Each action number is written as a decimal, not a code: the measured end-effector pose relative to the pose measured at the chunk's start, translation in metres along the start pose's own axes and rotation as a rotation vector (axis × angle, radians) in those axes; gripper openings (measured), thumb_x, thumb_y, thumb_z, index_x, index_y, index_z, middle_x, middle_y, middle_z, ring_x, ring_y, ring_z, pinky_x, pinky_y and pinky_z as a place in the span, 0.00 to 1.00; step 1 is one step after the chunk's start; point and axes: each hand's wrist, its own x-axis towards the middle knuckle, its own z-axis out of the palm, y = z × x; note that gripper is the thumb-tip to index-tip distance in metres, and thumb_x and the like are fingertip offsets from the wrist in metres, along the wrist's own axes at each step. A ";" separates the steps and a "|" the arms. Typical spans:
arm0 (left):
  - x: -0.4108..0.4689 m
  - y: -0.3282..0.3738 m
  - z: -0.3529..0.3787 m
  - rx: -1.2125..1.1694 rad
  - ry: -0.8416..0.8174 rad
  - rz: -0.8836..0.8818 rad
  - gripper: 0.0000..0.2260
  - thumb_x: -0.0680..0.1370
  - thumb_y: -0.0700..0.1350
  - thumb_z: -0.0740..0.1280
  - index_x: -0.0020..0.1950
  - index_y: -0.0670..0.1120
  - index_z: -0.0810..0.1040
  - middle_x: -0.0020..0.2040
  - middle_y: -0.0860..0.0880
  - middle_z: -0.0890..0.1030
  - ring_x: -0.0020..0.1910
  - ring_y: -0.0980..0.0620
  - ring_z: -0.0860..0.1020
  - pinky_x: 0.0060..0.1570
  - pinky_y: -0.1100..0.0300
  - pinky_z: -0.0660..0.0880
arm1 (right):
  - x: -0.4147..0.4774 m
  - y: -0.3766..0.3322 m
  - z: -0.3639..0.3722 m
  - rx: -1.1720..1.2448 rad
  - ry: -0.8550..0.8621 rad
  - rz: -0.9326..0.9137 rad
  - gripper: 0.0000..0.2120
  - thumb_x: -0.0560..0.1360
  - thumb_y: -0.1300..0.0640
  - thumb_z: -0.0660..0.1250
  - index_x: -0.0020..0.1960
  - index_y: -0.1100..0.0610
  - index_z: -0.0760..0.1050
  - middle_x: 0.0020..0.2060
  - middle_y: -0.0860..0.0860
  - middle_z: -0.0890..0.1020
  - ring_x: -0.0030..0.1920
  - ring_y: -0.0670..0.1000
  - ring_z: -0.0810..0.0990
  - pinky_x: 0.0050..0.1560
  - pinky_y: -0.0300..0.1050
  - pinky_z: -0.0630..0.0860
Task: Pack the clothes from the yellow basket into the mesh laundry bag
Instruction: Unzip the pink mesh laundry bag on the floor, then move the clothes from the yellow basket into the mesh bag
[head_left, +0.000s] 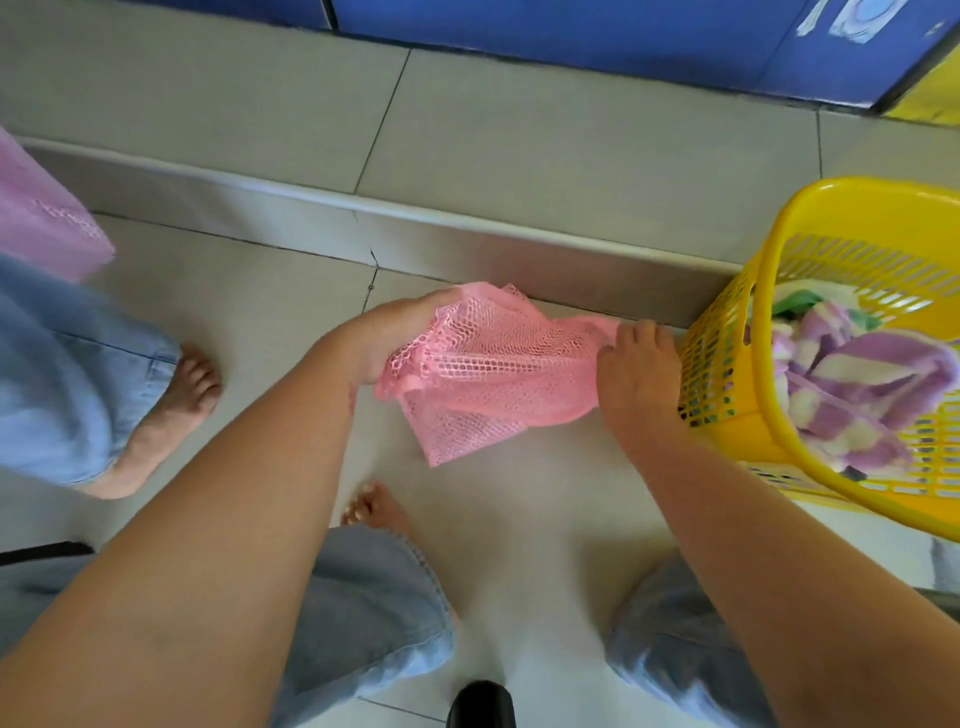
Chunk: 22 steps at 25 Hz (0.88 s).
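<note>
Clothes (852, 384), a purple-and-cream striped towel-like heap with a bit of green behind it, are lying in the yellow basket (727, 364), which is standing tilted on the tiled floor (249, 415) at the right, close to a low step (467, 244) running across the view. Blue panels (597, 31) are lining the far side of the raised level. A second person in wide blue trousers is standing at the left with one bare foot (166, 415) on the tiles, well apart from the basket. Between the wearer's hands, the pink mesh bag (483, 364) is hanging just above the floor, empty-looking and crumpled, its right edge near the basket wall. The left hand (400, 332) is gripping the bag's bunched left edge, fingers curled closed around the mesh. The right hand (639, 369) is pinching the bag's right edge, fingers bent narrow, just beside the basket.
</note>
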 end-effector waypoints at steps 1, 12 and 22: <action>-0.010 0.003 -0.002 -0.011 -0.032 -0.017 0.40 0.56 0.75 0.71 0.62 0.54 0.79 0.62 0.47 0.80 0.46 0.42 0.82 0.47 0.48 0.79 | 0.000 0.003 -0.005 -0.015 0.018 0.014 0.18 0.79 0.59 0.53 0.63 0.56 0.76 0.61 0.54 0.75 0.61 0.57 0.70 0.64 0.51 0.65; -0.056 0.042 0.007 0.274 0.734 0.552 0.21 0.82 0.45 0.56 0.75 0.54 0.64 0.68 0.45 0.75 0.65 0.41 0.74 0.62 0.53 0.69 | -0.020 0.020 -0.030 -0.087 0.001 0.049 0.19 0.80 0.56 0.53 0.68 0.54 0.72 0.67 0.54 0.71 0.68 0.58 0.66 0.76 0.59 0.51; -0.072 0.056 0.106 0.452 0.270 0.719 0.22 0.83 0.45 0.55 0.77 0.56 0.60 0.74 0.47 0.69 0.67 0.43 0.73 0.64 0.52 0.69 | -0.054 0.045 -0.066 0.528 0.480 0.096 0.14 0.68 0.65 0.65 0.53 0.57 0.79 0.48 0.56 0.82 0.51 0.60 0.77 0.55 0.52 0.73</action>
